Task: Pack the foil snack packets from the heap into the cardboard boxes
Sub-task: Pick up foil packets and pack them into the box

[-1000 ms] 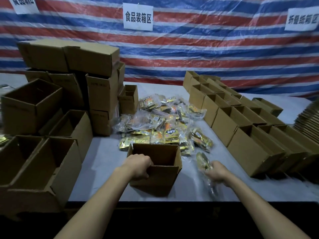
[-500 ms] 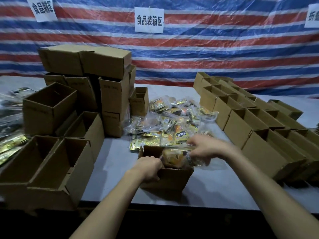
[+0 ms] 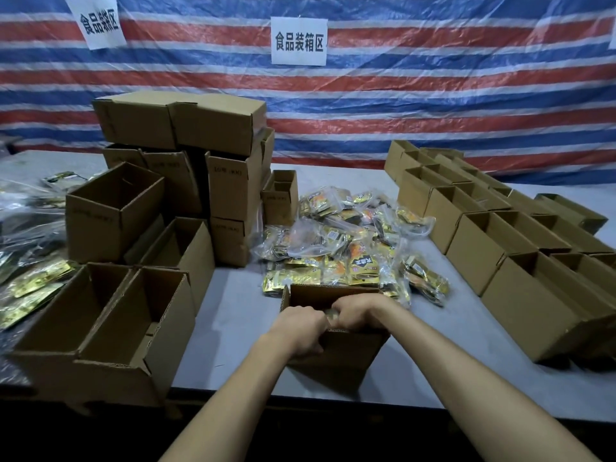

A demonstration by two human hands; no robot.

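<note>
A small open cardboard box stands near the table's front edge, just in front of the heap of gold and orange foil snack packets. My left hand grips the box's near rim at its left corner. My right hand reaches down inside the box, fingers curled over a bagged snack packet, of which only a sliver shows between the two hands. The rest of the box's inside is hidden by my hands.
Open empty boxes crowd the front left, with closed boxes stacked behind them. Rows of open boxes line the right side. More packets in clear plastic lie at the far left. A striped tarp hangs behind the table.
My right hand carried the bagged packet from the table right of the box, over its rim and down inside. My left hand kept hold of the box. The view shifted left.
</note>
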